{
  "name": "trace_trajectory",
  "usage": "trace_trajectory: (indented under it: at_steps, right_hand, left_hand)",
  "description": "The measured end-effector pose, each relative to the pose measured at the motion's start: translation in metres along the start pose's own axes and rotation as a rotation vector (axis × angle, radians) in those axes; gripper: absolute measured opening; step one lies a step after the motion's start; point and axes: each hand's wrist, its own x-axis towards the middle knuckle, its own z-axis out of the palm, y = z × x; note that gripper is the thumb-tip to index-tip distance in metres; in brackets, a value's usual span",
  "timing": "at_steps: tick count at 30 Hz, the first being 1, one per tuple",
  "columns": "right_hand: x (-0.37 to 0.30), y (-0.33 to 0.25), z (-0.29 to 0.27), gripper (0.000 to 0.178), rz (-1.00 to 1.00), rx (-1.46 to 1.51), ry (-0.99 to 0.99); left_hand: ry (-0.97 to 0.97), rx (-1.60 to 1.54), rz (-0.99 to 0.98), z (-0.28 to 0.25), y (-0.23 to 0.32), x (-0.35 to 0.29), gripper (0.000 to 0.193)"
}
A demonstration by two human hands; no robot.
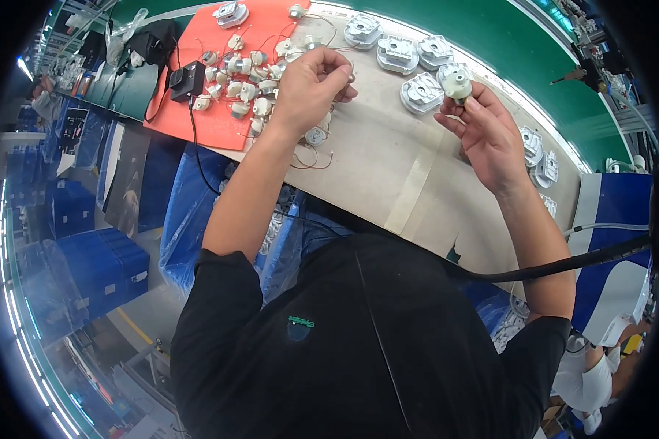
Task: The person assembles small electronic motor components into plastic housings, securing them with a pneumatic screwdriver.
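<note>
Over the workbench [373, 175], my right hand [487, 132] grips a small cream plastic part [458, 83] with a round raised boss, like the motor-like parts at the left. The fingertips of my left hand [315, 84] are pinched together; what they hold, if anything, is too small to name. Beside that hand, several cream and silver motor-like parts [247, 91] with thin brown wires lie on an orange-red mat [198, 124]. A white plastic housing [422, 93] lies just left of my right hand, with more white housings [397, 54] along the bench's far side.
A black box [187, 80] with a cable sits on the mat's left side. Near my right arm runs a thick black hose [564, 265]. Blue plastic-lined bins [190, 219] stand below the bench edge. Further white housings [545, 168] lie beyond my right wrist.
</note>
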Motion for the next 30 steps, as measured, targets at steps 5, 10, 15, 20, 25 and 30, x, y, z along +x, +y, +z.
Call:
trace_trajectory:
  at_steps: [5, 10, 15, 20, 25, 30]
  right_hand:
    - [-0.007, -0.012, -0.011, 0.033, -0.111, -0.012, -0.005]
    - [-0.033, -0.056, -0.041, 0.031, -0.231, -0.469, 0.134]
    - [-0.052, -0.084, -0.057, 0.029, -0.283, -1.582, 0.062]
    - [-0.045, -0.076, -0.07, 0.031, -0.23, -1.714, -0.087]
    - [-0.036, -0.077, -0.066, 0.03, -0.196, -1.697, -0.143]
    - [-0.033, -0.085, -0.06, 0.028, -0.143, -1.726, -0.159]
  left_hand:
    - [-0.024, 0.336, 0.142, -0.004, -0.005, 0.0, 0.016]
    - [-0.089, 0.672, 0.575, 0.003, 0.007, -0.016, 0.025]
    - [-0.03, 0.574, 0.613, 0.032, 0.021, -0.033, 0.028]
    - [-0.269, 0.516, 0.479, 0.08, 0.026, -0.049, 0.035]
    - [-0.387, 0.572, 0.497, 0.136, 0.004, -0.025, 0.052]
    - [-0.509, 0.728, 0.251, 0.163, 0.004, -0.006, 0.066]
